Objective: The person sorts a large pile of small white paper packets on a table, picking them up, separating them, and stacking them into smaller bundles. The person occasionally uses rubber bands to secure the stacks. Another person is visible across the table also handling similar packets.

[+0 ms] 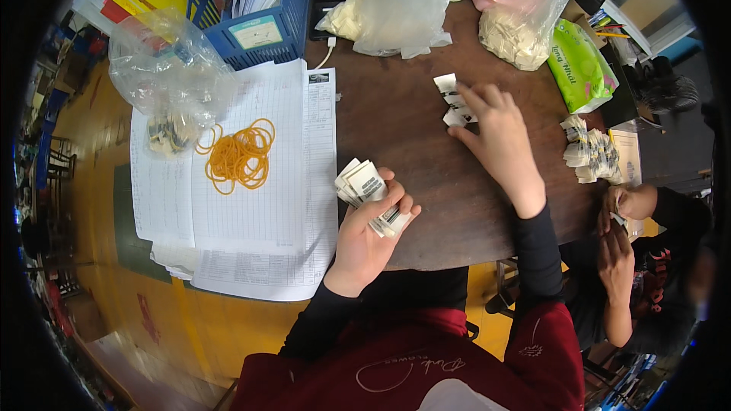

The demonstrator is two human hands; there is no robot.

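A stack of small white printed labels (pixel 364 181) is gripped in my left hand (pixel 365 247), the thumb across its face. The stack is slightly fanned and sits just above the brown table (pixel 403 122). Farther out and to the right, my right hand (pixel 499 141) reaches over a few loose labels (pixel 446 87) on the tabletop. Its thumb and fingers are apart, with the fingertips at the edge of those labels. Whether they touch them I cannot tell.
Orange rubber bands (pixel 240 158) lie on paper sheets (pixel 167 205) at left, beside a plastic bag (pixel 164 68) and blue file basket (pixel 285 34). Far back are bags of labels (pixel 403 11); at right, a green tissue pack (pixel 580 68), bundled labels (pixel 590 151) and another person's hands (pixel 617 247).
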